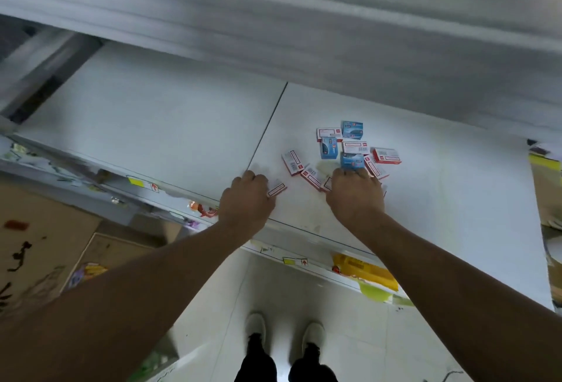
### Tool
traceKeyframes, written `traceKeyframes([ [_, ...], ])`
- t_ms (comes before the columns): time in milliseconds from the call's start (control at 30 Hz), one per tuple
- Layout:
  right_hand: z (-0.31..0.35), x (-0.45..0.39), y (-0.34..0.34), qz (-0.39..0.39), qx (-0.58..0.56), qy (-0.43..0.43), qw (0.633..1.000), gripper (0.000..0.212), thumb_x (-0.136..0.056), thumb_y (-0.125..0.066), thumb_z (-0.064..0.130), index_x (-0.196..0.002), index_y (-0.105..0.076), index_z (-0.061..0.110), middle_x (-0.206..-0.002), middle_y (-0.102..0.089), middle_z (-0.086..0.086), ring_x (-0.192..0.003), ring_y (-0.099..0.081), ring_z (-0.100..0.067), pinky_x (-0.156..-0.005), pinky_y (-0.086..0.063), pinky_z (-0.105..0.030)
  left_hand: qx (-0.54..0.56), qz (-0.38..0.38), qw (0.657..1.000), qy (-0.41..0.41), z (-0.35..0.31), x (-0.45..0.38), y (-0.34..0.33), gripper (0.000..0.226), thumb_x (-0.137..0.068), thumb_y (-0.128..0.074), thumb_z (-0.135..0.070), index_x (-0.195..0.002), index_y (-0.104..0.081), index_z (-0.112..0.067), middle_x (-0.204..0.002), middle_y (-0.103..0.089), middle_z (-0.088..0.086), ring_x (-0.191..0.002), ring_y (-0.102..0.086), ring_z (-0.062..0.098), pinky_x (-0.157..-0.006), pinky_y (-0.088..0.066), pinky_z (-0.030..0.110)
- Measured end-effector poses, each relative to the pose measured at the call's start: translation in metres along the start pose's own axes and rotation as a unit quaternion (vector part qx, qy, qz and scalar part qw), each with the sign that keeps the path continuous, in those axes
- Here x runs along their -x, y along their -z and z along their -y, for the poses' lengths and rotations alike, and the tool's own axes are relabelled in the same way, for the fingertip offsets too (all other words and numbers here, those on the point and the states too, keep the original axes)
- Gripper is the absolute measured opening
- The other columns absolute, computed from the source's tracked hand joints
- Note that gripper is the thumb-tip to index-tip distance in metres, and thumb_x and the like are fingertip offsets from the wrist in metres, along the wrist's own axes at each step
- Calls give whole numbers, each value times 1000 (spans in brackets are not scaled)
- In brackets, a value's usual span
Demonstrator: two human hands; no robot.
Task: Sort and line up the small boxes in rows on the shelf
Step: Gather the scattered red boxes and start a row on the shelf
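Note:
Several small boxes lie in a loose heap on the white shelf [170,126], right of its seam. Some are red and white [386,155], others blue [352,129]. My left hand [246,196] grips one red-and-white box [277,188] near the shelf's front edge, left of the heap. At the heap's near side my right hand [354,193] has its fingers curled on a blue box [352,161]. More red-and-white boxes [311,176] lie between my hands, partly hidden under the right one.
Another white shelf [273,17] overhangs at the back. The front rail [304,261] carries price labels. Yellow packets [365,272] sit on the level below, cardboard cartons [33,248] stand on the floor at left, and more goods [547,187] are at the right edge.

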State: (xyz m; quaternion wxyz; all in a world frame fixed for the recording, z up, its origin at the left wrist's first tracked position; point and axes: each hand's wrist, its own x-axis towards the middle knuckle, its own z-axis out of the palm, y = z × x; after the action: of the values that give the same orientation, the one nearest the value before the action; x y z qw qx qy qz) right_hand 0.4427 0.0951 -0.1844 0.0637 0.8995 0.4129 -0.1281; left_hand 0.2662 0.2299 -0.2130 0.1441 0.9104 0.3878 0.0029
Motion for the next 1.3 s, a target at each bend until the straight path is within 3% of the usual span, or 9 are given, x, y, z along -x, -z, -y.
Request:
traceKeyframes([
  [133, 8, 12, 23, 17, -34, 58, 998, 37, -103, -60, 33, -135, -50, 17, -122, -63, -6, -109, -65, -26, -84, -58, -46, -9, -12, 999, 28, 10, 27, 27, 33, -98, -66, -41, -121, -69, -17, -113, -62, 6, -103, -60, 27, -79, -56, 41],
  [267, 26, 25, 33, -8, -28, 130, 991, 34, -101, -61, 32, -132, -52, 18, -106, -61, -1, -95, -65, -22, -82, -61, -46, -14, -17, 997, 80, 25, 56, 50, 35, -96, -65, -42, -120, -68, -17, -112, -60, 7, -106, -60, 33, -81, -59, 46],
  [500, 74, 46, 44, -37, -23, 214, 976, 19, -96, -65, 29, -114, -62, 21, -97, -66, 0, -86, -65, -20, -71, -53, -33, -9, -6, 992, 127, 56, 96, 87, 38, -98, -67, -49, -126, -66, -23, -120, -57, 2, -117, -56, 29, -88, -58, 47],
  [567, 89, 52, 46, -38, -17, 227, 973, 16, -96, -65, 30, -110, -61, 24, -95, -66, 2, -82, -65, -19, -74, -56, -34, -5, -10, 991, 132, 65, 103, 96, 39, -98, -67, -48, -128, -65, -23, -122, -58, 3, -120, -56, 29, -90, -58, 49],
  [800, 143, 64, 53, -41, 6, 258, 965, 17, -97, -62, 29, -112, -57, 22, -103, -61, 1, -96, -63, -23, -74, -48, -34, 5, -19, 990, 140, 103, 121, 121, 34, -98, -68, -43, -127, -65, -25, -122, -58, 2, -121, -55, 27, -92, -58, 48],
  [1133, 223, 85, 45, -29, 9, 284, 958, 19, -99, -60, 33, -114, -58, 21, -108, -61, -1, -98, -61, -23, -82, -52, -37, 12, -25, 992, 126, 180, 152, 140, 36, -99, -68, -38, -133, -63, -25, -129, -58, 3, -125, -55, 28, -100, -56, 49],
  [1300, 253, 89, 42, -33, 9, 291, 956, 23, -98, -63, 35, -118, -60, 24, -108, -62, 0, -97, -62, -21, -80, -52, -36, 19, -34, 990, 132, 207, 163, 146, 39, -99, -69, -40, -137, -64, -31, -127, -57, 0, -118, -58, 26, -92, -58, 46],
])
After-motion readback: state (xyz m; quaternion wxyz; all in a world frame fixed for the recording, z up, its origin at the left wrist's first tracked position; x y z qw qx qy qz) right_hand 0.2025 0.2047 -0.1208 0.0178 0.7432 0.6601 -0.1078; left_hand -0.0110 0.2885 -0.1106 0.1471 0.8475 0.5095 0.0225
